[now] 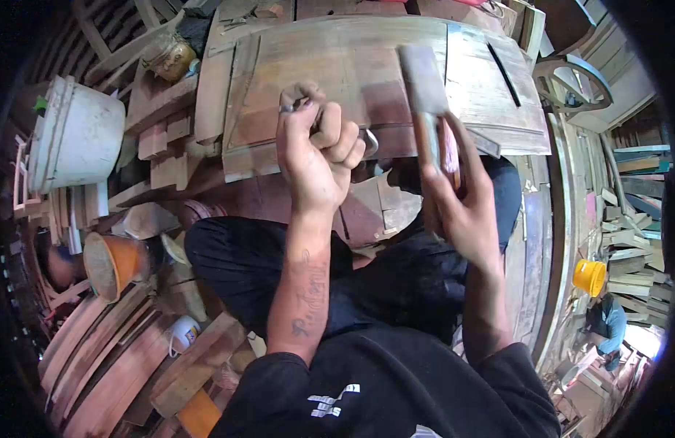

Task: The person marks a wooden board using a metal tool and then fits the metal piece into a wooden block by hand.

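Note:
My left hand (319,150) is raised over the near edge of a wooden panel (315,55), its fingers curled into a fist. What it holds, if anything, is hidden; a shiny curved metal piece (369,142) shows just beside its knuckles. My right hand (461,204) grips a flat grey-headed tool (425,80) by its brownish handle, with a pink strip beside the fingers. Motion blurs the tool, so its exact kind is unclear. Its broad end points away from me over the panel. A dark, narrow flat piece (486,143) lies at the panel's edge beside this hand.
On the left stand a white bucket (89,131), an orange bucket (115,266), a jar (171,60) and stacked boards (108,365). To the right are a yellow bucket (589,277), wood offcuts (629,263) and another person (607,325). My crossed legs (396,281) are below the panel.

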`<move>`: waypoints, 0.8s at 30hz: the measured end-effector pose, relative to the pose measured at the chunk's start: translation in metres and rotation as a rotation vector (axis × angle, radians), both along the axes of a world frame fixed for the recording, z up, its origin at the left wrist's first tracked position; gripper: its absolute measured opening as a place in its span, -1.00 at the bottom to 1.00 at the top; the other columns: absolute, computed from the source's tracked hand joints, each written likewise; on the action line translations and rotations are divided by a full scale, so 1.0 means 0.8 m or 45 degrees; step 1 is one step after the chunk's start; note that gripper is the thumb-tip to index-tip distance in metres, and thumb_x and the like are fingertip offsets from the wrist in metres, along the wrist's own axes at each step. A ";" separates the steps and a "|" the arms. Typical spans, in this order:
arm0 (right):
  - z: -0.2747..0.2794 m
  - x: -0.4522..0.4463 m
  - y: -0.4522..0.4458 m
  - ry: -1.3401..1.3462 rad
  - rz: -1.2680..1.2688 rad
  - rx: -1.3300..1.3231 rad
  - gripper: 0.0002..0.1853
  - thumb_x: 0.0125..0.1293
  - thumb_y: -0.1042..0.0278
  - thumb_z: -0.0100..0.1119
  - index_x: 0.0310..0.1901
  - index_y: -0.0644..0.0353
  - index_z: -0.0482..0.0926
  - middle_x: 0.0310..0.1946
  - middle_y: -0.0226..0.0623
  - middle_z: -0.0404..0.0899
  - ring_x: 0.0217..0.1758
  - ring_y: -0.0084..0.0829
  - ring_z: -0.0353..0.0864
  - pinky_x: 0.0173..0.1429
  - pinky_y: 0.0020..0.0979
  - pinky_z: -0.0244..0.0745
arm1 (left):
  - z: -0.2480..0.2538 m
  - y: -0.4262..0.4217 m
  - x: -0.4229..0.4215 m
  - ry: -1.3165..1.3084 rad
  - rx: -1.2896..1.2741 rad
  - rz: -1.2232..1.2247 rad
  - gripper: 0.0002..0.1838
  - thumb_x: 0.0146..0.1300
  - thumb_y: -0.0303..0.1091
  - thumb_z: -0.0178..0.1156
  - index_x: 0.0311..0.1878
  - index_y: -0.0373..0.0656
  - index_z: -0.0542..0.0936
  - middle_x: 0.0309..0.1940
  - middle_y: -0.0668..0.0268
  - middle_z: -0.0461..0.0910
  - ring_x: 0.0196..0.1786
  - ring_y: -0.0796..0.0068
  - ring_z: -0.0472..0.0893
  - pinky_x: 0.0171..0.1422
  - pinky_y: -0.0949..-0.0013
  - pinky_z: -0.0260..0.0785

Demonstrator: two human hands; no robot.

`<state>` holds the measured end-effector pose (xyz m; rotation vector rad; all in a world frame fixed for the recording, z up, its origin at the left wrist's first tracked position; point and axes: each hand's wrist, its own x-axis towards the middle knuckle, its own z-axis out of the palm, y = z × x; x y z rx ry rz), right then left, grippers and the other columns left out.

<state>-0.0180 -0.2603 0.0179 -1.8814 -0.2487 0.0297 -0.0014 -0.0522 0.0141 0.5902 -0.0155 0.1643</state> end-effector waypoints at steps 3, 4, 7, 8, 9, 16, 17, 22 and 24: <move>0.006 0.039 0.017 -0.225 -0.012 -0.099 -0.33 0.43 0.45 0.28 0.55 0.24 0.36 0.21 0.15 0.55 0.33 0.02 0.58 0.41 -0.15 0.46 | 0.008 0.000 -0.016 -0.003 -0.020 0.028 -0.87 0.60 -0.28 -0.11 0.04 0.04 0.42 -0.61 0.55 -0.01 -0.64 0.69 -0.05 -0.57 0.46 -0.14; 0.000 0.051 0.018 -0.200 0.022 -0.171 -0.35 0.42 0.47 0.27 0.53 0.22 0.40 0.21 0.15 0.55 0.31 0.06 0.59 0.40 -0.14 0.48 | 0.009 -0.001 -0.019 -0.018 -0.032 0.042 -0.87 0.60 -0.26 -0.10 0.05 0.04 0.43 -0.61 0.55 0.00 -0.64 0.69 -0.05 -0.57 0.47 -0.13; -0.009 0.061 0.024 -0.216 0.039 -0.205 -0.40 0.37 0.51 0.27 0.46 0.21 0.48 0.18 0.14 0.56 0.25 0.12 0.61 0.35 -0.13 0.52 | 0.009 0.005 -0.022 -0.011 0.024 0.051 -0.87 0.62 -0.24 -0.09 0.05 0.03 0.43 -0.60 0.55 0.01 -0.64 0.68 -0.04 -0.57 0.47 -0.12; -0.010 0.056 0.026 -0.236 0.017 -0.201 -0.42 0.38 0.49 0.28 0.44 0.21 0.49 0.18 0.13 0.56 0.25 0.11 0.61 0.35 -0.12 0.52 | 0.006 0.008 -0.020 -0.072 0.079 0.059 -0.87 0.63 -0.24 -0.08 0.05 0.02 0.43 -0.59 0.54 0.01 -0.63 0.68 -0.03 -0.56 0.48 -0.11; -0.011 0.049 0.028 -0.254 -0.008 -0.197 -0.43 0.38 0.48 0.30 0.43 0.21 0.51 0.17 0.12 0.56 0.25 0.10 0.62 0.35 -0.11 0.52 | 0.008 0.010 -0.019 -0.071 0.093 0.051 -0.87 0.63 -0.24 -0.08 0.05 0.02 0.43 -0.59 0.54 0.01 -0.63 0.68 -0.03 -0.56 0.48 -0.11; 0.008 -0.021 0.042 -0.029 -0.034 0.360 -0.58 0.41 0.42 0.39 0.27 0.25 0.64 -0.13 -0.19 0.64 -0.10 -0.38 0.61 0.03 -0.38 0.52 | 0.020 -0.011 -0.014 -0.174 0.142 -0.097 -0.76 0.62 -0.12 -0.05 -0.21 0.02 0.27 -0.58 0.53 0.03 -0.58 0.64 -0.01 -0.52 0.46 -0.11; 0.012 -0.026 0.045 0.017 -0.018 0.406 -0.60 0.41 0.43 0.39 0.25 0.27 0.66 -0.16 -0.22 0.65 -0.13 -0.42 0.61 0.00 -0.41 0.53 | 0.019 -0.021 -0.014 -0.177 0.145 -0.109 -0.76 0.62 -0.12 -0.05 -0.21 0.02 0.27 -0.58 0.53 0.03 -0.58 0.64 -0.01 -0.52 0.46 -0.11; 0.009 -0.021 0.037 0.056 -0.110 0.542 -0.85 0.47 0.49 0.33 0.00 0.30 0.73 -0.21 -0.25 0.63 -0.16 -0.48 0.61 -0.02 -0.43 0.51 | 0.007 -0.054 -0.015 -0.183 0.340 0.042 -0.87 0.59 -0.21 -0.02 -0.07 -0.04 0.37 -0.42 0.42 0.26 -0.35 0.52 0.33 -0.22 0.38 0.30; 0.007 -0.013 0.023 -0.030 -0.135 0.586 -0.88 0.50 0.51 0.28 -0.01 0.33 0.69 -0.16 -0.32 0.61 -0.09 -0.53 0.58 0.01 -0.46 0.49 | 0.005 -0.048 -0.021 -0.215 0.754 0.130 -0.74 0.56 -0.25 0.03 0.17 -0.16 0.45 -0.06 0.21 0.50 0.08 0.36 0.51 0.38 0.18 0.37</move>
